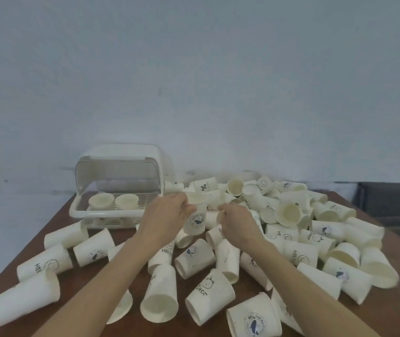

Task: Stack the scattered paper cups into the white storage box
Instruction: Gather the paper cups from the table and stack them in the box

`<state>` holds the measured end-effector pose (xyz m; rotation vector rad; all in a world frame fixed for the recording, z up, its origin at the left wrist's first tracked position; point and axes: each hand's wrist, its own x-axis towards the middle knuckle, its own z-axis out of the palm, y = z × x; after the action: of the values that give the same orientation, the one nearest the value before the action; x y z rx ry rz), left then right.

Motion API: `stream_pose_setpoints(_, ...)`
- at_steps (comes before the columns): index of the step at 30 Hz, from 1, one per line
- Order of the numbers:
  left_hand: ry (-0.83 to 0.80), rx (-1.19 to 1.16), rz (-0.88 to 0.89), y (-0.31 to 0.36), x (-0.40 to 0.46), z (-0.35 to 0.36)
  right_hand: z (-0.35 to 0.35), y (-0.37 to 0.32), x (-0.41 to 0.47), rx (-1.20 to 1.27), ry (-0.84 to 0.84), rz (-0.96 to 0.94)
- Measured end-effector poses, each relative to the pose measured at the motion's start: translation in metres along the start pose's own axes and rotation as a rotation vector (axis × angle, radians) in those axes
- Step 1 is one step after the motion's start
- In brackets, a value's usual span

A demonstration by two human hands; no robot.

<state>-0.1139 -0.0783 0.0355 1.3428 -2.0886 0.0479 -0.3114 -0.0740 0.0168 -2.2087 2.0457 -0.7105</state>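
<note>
Brown wooden desk (89, 283) against a pale wall (194, 69), covered with scattered white paper cups. Left hand (167, 212) grips an upright printed paper cup (196, 218) by its side, fingers curled round it, cup mouth up, held above the pile near desk centre. Right hand (236, 221) is just beside that cup on the right, fingers curled down into the pile at another cup (219, 216); cannot tell if it actually holds it, the fingers hide the contact.

White storage box (111, 210) sits at the back left of the desk, clear hinged lid (118, 171) flipped up. Two cup stacks (113, 201) stand upright inside on the slatted tray, side by side toward the left part.

Loose cups lie mostly on their sides: a dense heap (289, 212) at back right, reaching to the right edge; a looser spread in front, including a "Bear" cup (210, 296) and a whale-print cup (253, 319) near the bottom edge; a "HELLO" cup (44, 262) and plain ones at left front. Both forearms reach in from the bottom of the view. Some prints are too blurred to read.
</note>
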Motion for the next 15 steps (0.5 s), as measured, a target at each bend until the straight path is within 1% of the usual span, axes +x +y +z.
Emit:
stream_pose_setpoints(4, 0.004, -0.011, 0.056, 0.018, 0.012, 0.020, -0.010, 0.032, 0.000, -0.001, 0.055, 0.029)
stream_pose_setpoints(11, -0.026, -0.054, 0.057, 0.040, 0.024, 0.049, -0.019, 0.084, -0.003, -0.080, 0.078, 0.103)
stream_pose_setpoints(13, -0.040, -0.061, 0.055, 0.044, 0.024, 0.056, -0.023, 0.098, -0.006, -0.119, 0.080, 0.151)
stream_pose_setpoints(15, -0.045, -0.072, 0.051, 0.046, 0.022, 0.061, -0.030, 0.113, -0.009, -0.235, 0.088, 0.215)
